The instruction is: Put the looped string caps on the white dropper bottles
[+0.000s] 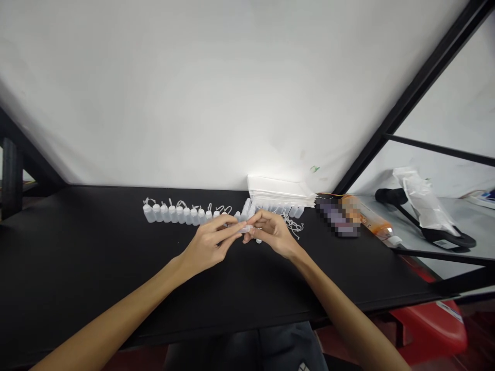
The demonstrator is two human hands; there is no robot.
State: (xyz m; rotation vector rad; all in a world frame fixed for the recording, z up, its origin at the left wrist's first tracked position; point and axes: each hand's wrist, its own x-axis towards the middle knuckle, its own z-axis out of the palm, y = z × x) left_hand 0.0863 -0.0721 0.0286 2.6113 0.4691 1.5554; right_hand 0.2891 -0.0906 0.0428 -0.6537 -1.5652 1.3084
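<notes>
A small translucent plastic bottle (246, 229) lies tilted on its side between my two hands, mostly covered by fingers. My left hand (212, 239) pinches it from the left. From the right, the fingertips of my right hand (273, 234) close on its other end. Behind my left hand runs a row of similar small bottles (178, 214), upright, with white caps and thin white loops on top. More bottles (249, 206) stand just beyond my fingers. A tangle of white strings (293, 225) lies right of my right hand. A small white piece (259, 240) shows beneath the right fingers.
A stack of white sheets or trays (280, 189) rests at the back against the wall. On the right are a partly blurred dark packet (340, 219) and an orange-labelled bottle (377, 226). Black frame bars (410, 93) rise at the right. A red stool (433, 327) stands below.
</notes>
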